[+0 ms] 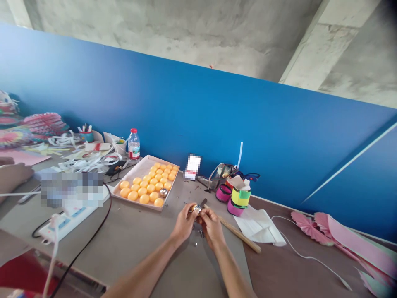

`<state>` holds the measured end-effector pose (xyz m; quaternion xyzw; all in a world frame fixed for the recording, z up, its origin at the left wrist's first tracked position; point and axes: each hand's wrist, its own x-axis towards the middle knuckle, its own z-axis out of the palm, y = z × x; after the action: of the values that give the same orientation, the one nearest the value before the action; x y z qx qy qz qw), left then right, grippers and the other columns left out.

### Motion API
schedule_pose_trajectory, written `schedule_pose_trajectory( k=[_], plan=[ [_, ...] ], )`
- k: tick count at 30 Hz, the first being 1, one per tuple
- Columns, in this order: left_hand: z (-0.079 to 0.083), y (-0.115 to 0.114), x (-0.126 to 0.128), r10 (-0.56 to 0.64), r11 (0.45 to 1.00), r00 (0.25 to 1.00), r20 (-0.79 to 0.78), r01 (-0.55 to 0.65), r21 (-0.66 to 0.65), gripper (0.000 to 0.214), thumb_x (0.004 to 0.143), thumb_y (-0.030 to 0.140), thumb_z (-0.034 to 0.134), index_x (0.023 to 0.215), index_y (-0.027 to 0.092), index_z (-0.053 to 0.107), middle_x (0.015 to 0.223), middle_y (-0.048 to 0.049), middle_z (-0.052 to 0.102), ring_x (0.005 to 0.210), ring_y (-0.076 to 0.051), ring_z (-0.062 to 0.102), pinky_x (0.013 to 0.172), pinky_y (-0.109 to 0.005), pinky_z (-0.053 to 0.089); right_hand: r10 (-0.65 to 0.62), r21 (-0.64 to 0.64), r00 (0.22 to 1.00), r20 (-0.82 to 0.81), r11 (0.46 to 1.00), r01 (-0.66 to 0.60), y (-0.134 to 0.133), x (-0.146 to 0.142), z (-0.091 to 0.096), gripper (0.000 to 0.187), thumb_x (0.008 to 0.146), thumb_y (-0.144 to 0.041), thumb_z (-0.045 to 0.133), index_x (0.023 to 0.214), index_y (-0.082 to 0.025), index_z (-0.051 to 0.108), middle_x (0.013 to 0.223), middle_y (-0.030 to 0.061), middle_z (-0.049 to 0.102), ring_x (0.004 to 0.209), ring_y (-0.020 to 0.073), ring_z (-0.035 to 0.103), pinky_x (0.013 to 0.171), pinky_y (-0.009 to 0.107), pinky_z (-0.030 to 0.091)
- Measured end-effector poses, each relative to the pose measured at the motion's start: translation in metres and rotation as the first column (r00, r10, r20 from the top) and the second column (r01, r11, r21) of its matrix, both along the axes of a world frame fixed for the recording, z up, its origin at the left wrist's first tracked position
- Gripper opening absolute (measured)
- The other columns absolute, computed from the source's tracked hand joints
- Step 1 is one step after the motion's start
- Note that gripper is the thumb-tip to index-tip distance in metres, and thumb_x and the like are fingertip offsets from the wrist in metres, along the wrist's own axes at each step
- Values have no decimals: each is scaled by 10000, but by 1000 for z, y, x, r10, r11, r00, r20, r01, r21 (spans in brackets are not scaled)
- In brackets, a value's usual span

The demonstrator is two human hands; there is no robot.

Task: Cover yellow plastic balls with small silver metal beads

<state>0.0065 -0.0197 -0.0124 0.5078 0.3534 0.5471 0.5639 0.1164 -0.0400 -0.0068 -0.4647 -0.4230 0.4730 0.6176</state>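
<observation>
Between my two hands is a small ball (pixel 197 208), shiny silver with some orange showing at its left. My left hand (pixel 183 221) grips it from the left with closed fingers. The fingers of my right hand (pixel 212 227) are pinched together against its right side; anything tiny between them is hidden. Just beyond and beneath my hands lies a hammer with a wooden handle (pixel 240 235). Small silver bits (pixel 201 233) are scattered on the table below my hands. A shallow tray (pixel 136 165) at left holds several orange ping-pong balls (pixel 150 188) and one silver-covered ball (pixel 163 192).
A red-capped bottle (pixel 134 145) stands behind the tray. Left are a power strip (pixel 72 217), cables, paper strips and another person's hand (pixel 15 176). At right are tape-wrapped cups (pixel 239 200), white paper (pixel 260 225) and pink folded paper (pixel 356 240). A blue partition (pixel 198 111) closes the back.
</observation>
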Motion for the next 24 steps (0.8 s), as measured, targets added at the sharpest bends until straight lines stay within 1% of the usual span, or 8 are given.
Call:
schedule_pose_trajectory(
  k=[5,9,12,14,16,19,21,24],
  plan=[
    [3,-3,-1,-11,998,997,-74,15,58,317,731,379,604,983,187,617,891,-66,653,763,-189,602,723,-287,459,-21,-23,995,-99,1000,19,1,-2,-4,220,636,-367,610,620,-236,434,486,-70,440,481,124,438,575,268,392],
    [4,-3,2,-13,1000,1000,-1,13,13,320,712,402,620,938,175,623,864,-63,654,788,-189,602,734,-285,461,14,-30,995,-102,999,-18,0,0,1,249,655,-390,603,616,-231,416,503,-69,461,449,106,405,572,271,398],
    [6,-2,5,-67,993,989,135,79,-90,353,683,438,638,905,165,615,819,-50,649,753,-182,605,712,-296,477,-32,-31,999,14,999,32,1,10,5,232,710,-443,537,677,-222,473,565,-42,524,443,107,402,540,268,388],
    [9,-2,5,-94,978,978,186,126,-168,383,667,456,646,913,165,602,797,-38,644,684,-168,610,672,-298,487,-110,-15,968,227,993,117,3,20,5,235,738,-442,492,743,-212,540,563,-22,541,484,139,456,546,276,389],
    [12,-2,4,-84,967,975,205,129,-219,395,655,458,657,913,165,595,783,-27,641,630,-151,610,640,-286,487,-124,15,832,540,990,138,3,28,2,192,731,-368,503,760,-200,591,684,25,609,649,187,547,658,304,413],
    [13,-1,2,-52,963,972,228,109,-248,402,649,459,661,910,163,588,775,-21,638,597,-135,609,609,-267,483,-90,5,493,865,985,172,0,31,-3,188,722,-253,503,842,-182,630,928,87,628,908,239,559,800,337,381],
    [12,-1,1,-37,959,970,241,102,-263,410,647,465,659,913,163,583,772,-16,632,590,-132,610,594,-263,483,-34,-22,296,955,982,186,-4,28,-4,248,717,-206,511,936,-181,627,1018,102,606,1003,250,531,834,337,353],
    [12,-1,2,-24,957,971,240,92,-274,413,636,463,667,905,161,583,759,-9,626,581,-128,609,583,-257,481,20,-44,154,988,987,154,-6,22,-1,216,749,-164,469,893,-196,627,953,78,624,964,217,551,823,309,339]
  ],
)
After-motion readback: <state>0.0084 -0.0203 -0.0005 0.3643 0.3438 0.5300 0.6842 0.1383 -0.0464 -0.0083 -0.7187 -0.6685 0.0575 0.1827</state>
